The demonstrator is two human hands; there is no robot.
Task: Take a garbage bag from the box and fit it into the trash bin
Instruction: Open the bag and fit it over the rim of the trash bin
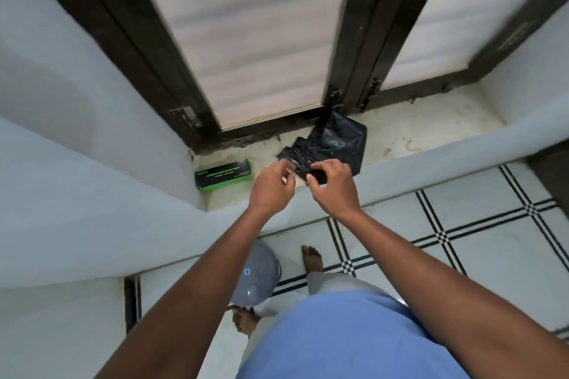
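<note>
Two hands at work on the window ledge (431, 144), both pinching the near edge of the black garbage bag (335, 141). Left hand (272, 184) with thumb and fingertips drawn together on the bag's near-left corner; right hand (334, 184) curled round a bunched fold just beside it. Exact finger contact on the left blurred, though apparently a pinch on the film. Bag itself flat and crumpled on the ledge, stretching away from both hands toward the far right, far end touching the dark window frame (277, 129). Long axis from the near-left corner in the fingers to the far-right corner by the frame. Green box (224, 175) to the left of the left hand, near but apart, on the same ledge against the wall, untouched.

Probably the stage of finding and parting the mouth of the bag: taken out already, not yet opened. Trash bin (257, 277) low and near, on the tiled floor (462, 243) below the ledge, domed grey lid on, left of the bare feet and beneath the left forearm. So a pull toward the body and downward called for next, bag lying farther out than the bin. Left hand the nearer one to the bin; lid in need of lifting first, likely by that hand. Risk: thin film clinging shut or slipping from the pinch
</note>
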